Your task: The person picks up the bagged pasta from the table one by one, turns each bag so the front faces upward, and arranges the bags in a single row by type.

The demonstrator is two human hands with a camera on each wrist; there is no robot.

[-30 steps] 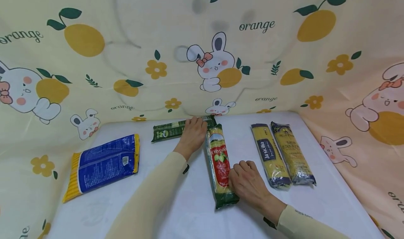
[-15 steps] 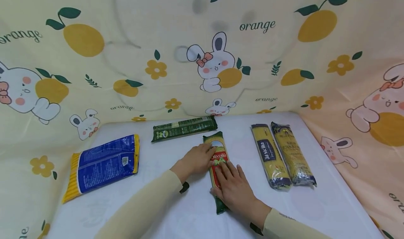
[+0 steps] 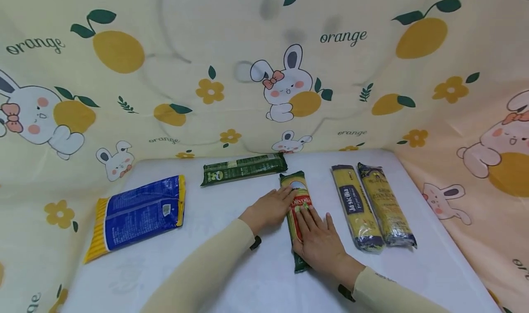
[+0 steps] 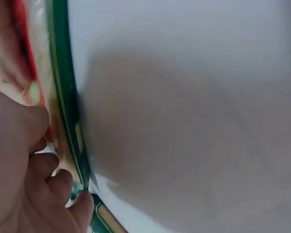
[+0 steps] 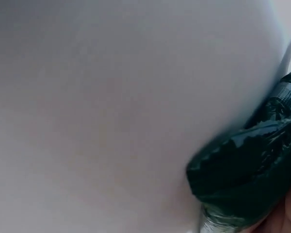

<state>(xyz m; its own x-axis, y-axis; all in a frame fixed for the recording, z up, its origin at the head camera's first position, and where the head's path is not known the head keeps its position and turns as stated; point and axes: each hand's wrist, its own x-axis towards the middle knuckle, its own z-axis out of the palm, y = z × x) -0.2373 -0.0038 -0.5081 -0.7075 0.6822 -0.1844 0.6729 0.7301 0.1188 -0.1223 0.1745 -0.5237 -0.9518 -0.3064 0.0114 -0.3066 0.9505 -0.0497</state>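
Note:
A green-ended Olivoilà pasta packet (image 3: 298,225) with a red label lies lengthwise on the white table. My left hand (image 3: 269,208) rests its fingers on the packet's upper part from the left; in the left wrist view those fingers (image 4: 60,187) touch the packet (image 4: 63,77) near its far end. Spread across the middle and lower part is my right hand (image 3: 320,244), its fingers fairly straight, covering some of the label. The right wrist view catches the packet's dark green end (image 5: 242,170), with only a bit of the hand at the lower right corner.
Behind lies a flat dark green packet (image 3: 244,169). A large blue and yellow packet (image 3: 140,214) is at left. Two yellow pasta packets, one labelled Jasicilia (image 3: 356,209) and the other (image 3: 386,207) beside it, lie at right. A patterned cloth (image 3: 231,42) hangs behind the table (image 3: 206,258).
My left hand has left the dark green packet and come down to the Olivoilà packet. The right hand has spread over it. That packet has come nearer, then shifted slightly right.

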